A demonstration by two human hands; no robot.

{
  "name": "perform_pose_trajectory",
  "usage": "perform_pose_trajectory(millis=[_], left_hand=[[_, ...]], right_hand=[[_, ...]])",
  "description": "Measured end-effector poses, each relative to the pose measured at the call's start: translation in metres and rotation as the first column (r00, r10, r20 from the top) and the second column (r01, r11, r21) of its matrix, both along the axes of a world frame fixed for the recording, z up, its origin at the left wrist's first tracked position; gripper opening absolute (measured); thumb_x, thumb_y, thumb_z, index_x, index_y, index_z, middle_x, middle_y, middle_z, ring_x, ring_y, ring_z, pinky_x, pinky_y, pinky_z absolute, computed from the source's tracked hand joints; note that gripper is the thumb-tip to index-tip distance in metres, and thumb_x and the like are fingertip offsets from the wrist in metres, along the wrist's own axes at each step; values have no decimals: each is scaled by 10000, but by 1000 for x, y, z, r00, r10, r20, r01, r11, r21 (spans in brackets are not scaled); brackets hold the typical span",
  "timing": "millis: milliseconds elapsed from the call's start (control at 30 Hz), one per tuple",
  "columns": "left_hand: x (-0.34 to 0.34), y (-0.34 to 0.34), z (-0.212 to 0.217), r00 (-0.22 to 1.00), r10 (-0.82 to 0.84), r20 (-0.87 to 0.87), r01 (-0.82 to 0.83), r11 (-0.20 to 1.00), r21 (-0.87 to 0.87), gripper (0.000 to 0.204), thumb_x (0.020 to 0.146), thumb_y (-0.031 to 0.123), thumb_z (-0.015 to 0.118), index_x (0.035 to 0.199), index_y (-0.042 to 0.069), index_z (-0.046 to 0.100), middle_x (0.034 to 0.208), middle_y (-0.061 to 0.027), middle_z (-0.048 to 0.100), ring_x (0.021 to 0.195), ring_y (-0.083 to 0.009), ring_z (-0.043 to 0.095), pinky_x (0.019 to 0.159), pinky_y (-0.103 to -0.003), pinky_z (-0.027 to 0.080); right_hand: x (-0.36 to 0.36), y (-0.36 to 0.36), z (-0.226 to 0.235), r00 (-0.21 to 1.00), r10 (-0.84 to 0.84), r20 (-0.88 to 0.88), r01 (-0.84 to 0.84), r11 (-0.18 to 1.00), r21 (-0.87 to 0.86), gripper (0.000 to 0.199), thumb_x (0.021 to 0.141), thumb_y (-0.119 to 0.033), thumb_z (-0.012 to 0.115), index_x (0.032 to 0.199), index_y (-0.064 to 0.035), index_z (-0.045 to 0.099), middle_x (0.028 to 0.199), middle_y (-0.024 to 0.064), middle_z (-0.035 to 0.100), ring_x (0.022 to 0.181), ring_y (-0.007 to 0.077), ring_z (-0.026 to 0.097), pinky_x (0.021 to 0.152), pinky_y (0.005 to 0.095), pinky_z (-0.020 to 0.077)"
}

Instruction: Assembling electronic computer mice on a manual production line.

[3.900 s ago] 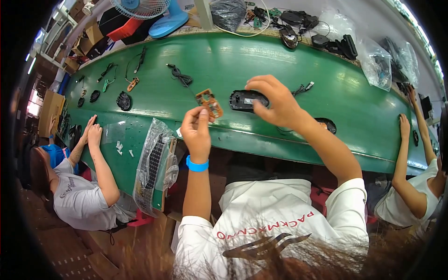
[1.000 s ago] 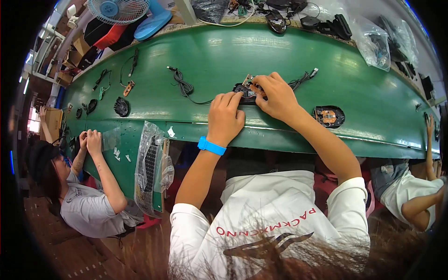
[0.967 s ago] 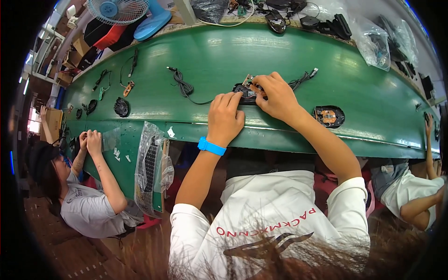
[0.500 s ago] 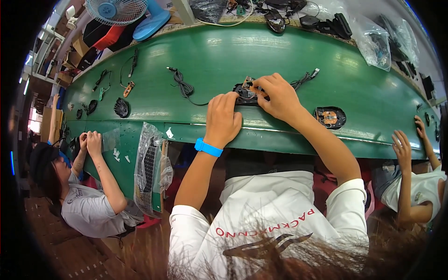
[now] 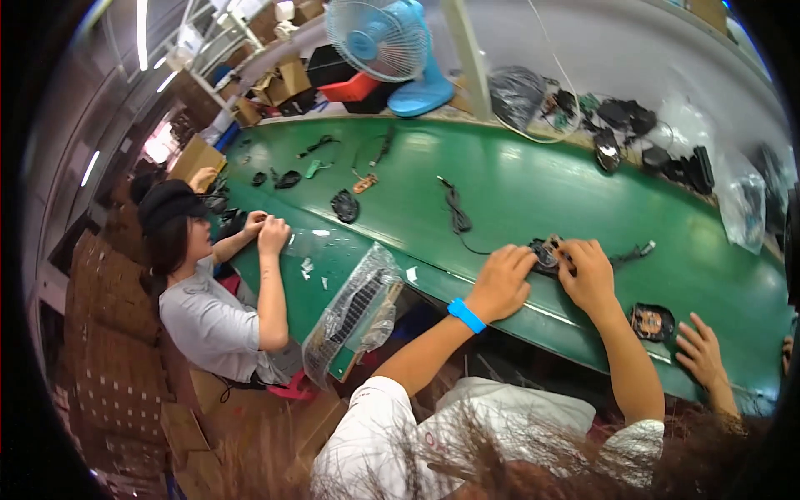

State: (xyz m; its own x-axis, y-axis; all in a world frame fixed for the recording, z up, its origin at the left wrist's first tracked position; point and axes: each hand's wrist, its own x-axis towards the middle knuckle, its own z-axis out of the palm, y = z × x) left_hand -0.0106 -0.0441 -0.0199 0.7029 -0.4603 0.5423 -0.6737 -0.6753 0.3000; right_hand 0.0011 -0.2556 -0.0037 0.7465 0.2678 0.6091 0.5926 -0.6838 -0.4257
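Both my hands are at an opened black computer mouse [image 5: 546,257] on the green work surface. My left hand [image 5: 502,283], below a blue wristband, grips its left side with the fingers bent over the edge. My right hand [image 5: 590,273] has its fingers pinched at the right part of the mouse, by a small orange-brown circuit board [image 5: 556,242]. The right fingertips partly hide what they hold. A dark cable [image 5: 457,214] with a plug runs from the left side, and another cable [image 5: 635,254] lies to the right.
A second mouse shell with an orange board [image 5: 652,322] lies at right, with a co-worker's hand [image 5: 702,354] beside it. Another person [image 5: 221,283] works at left near a plastic-wrapped keyboard [image 5: 354,312]. Mouse parts [image 5: 344,206], a blue fan [image 5: 421,92] and plastic bags [image 5: 737,200] lie beyond.
The view has swung left, so the bench appears shifted right and tilted. My hands stay at the opened mouse. The co-worker's hand at right has come close to the second mouse shell.
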Motion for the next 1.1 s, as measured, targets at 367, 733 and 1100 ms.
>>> perform_pose_trajectory(millis=[367, 733, 1100], left_hand=[[5, -8, 0, 997, -71, -22, 72, 997, 31, 487, 729, 43, 597, 1216, 28, 600, 1252, -198, 539, 1167, -395, 506, 1019, -493, 419], [6, -1, 10, 991, -66, -112, 76, 994, 85, 458, 764, 23, 572, 1221, 35, 598, 1284, -169, 517, 1191, -387, 477, 1037, -477, 408], [2, -5, 9, 988, -40, -146, 61, 988, 140, 480, 763, 20, 551, 1237, 64, 615, 1319, -149, 493, 1228, -371, 440, 1046, -472, 391]], right_hand=[[2, -9, 0, 998, -57, 10, 57, 998, -29, 213, 755, -37, 681, 965, -58, 649, 980, 89, 676, 888, 298, 601, 768, 402, 520], [10, -11, -7, 999, 32, -26, -33, 999, -33, 226, 772, -81, 705, 997, -81, 689, 1026, 71, 668, 926, 281, 595, 797, 379, 531], [14, -15, -2, 977, 210, -44, -214, 953, -216, 243, 790, -82, 726, 1032, -101, 720, 1102, 82, 652, 942, 272, 587, 832, 367, 533]])
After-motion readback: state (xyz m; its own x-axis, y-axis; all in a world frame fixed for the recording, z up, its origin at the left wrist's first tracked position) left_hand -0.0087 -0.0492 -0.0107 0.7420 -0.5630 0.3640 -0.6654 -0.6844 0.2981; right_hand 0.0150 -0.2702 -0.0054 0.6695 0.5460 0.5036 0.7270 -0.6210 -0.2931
